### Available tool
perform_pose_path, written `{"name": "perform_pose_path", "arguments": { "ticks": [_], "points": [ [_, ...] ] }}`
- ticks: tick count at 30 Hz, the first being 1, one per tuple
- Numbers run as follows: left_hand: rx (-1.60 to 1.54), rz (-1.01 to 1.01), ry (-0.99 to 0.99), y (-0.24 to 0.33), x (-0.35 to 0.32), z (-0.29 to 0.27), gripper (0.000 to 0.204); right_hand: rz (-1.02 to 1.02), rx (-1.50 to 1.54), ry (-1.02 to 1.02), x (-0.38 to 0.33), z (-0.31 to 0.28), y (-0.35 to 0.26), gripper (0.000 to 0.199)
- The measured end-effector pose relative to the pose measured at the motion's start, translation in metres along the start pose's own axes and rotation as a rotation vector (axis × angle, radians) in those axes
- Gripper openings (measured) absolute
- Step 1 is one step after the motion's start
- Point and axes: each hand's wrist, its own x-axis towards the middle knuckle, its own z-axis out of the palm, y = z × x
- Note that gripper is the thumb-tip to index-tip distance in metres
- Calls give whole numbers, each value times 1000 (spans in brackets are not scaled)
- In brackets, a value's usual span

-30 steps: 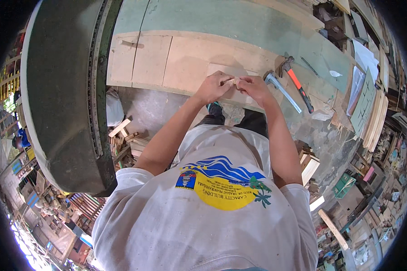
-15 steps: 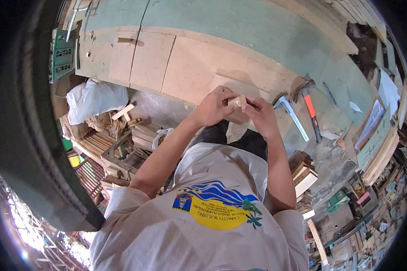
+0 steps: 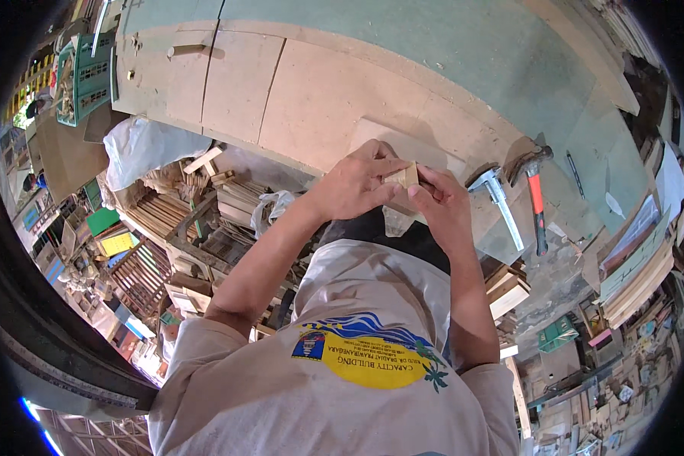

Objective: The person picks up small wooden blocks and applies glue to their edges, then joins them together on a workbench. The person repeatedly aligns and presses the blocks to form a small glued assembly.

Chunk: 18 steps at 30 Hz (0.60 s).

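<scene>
A small pale wooden block (image 3: 403, 176) is pinched between both of my hands, just over the near edge of the workbench (image 3: 311, 91). My left hand (image 3: 353, 186) wraps the block from the left with fingers curled over it. My right hand (image 3: 444, 205) grips it from the right with thumb and fingers. Most of the block is hidden by my fingers. A thin flat board (image 3: 380, 137) lies on the bench just beyond my hands.
A hammer with a red-orange handle (image 3: 536, 205) and a metal square (image 3: 501, 201) lie on the bench to the right. A wooden dowel (image 3: 186, 50) rests at the far left. Stacked timber offcuts (image 3: 205, 220) and a white bag (image 3: 144, 148) sit below the bench.
My hands with the block have drawn back from the bench surface toward my body. My head has turned left, bringing the timber stacks under the bench into view.
</scene>
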Motion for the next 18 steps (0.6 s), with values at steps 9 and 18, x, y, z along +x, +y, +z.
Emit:
{"name": "perform_pose_path", "arguments": {
  "ticks": [9, 18],
  "points": [
    [-34, 4, -5, -5, -1, 1, 48, 26, 24, -22, 0, -1, -3, 41],
    [-56, -82, -52, 5, 0, -2, 51, -30, -85, -38, 1, -5, -2, 41]
  ]
}}
